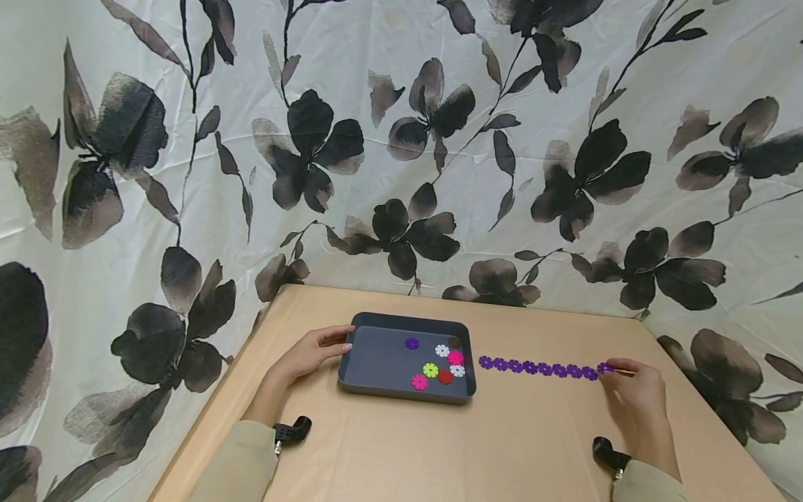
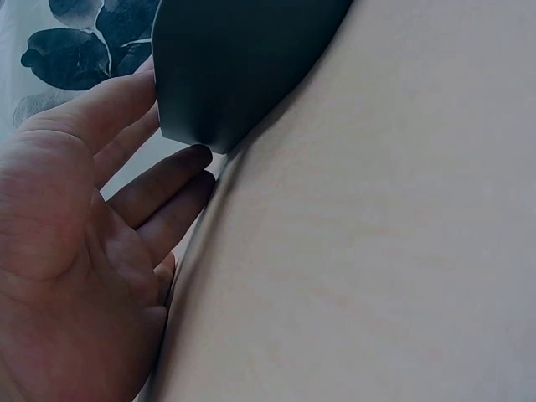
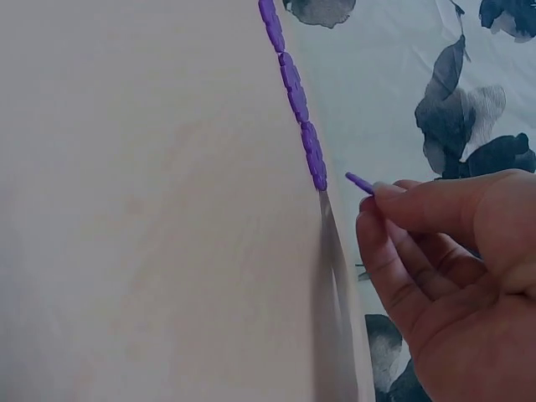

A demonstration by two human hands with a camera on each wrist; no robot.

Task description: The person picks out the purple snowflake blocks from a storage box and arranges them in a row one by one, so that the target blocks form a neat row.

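Observation:
My right hand (image 1: 641, 392) pinches a purple flower-shaped disc (image 1: 604, 367) between thumb and fingertips. Seen from the right wrist, that disc (image 3: 360, 182) is edge-on, a small gap from the end of a purple row (image 3: 293, 88). The row of purple flower discs (image 1: 544, 369) runs along the table, right of a dark grey tray (image 1: 376, 387). At the tray's left side, my left hand (image 1: 307, 357) touches the wall with nearly straight fingers; some fingertips are hidden behind the tray corner (image 2: 226, 75) in the left wrist view.
Inside the tray lie loose flower discs: a purple one (image 1: 411, 344), a green one (image 1: 430, 370), a red one (image 1: 445, 377), a brown one (image 1: 454, 342), plus white and pink ones. A floral cloth (image 1: 401, 174) hangs behind the wooden table (image 1: 477, 446).

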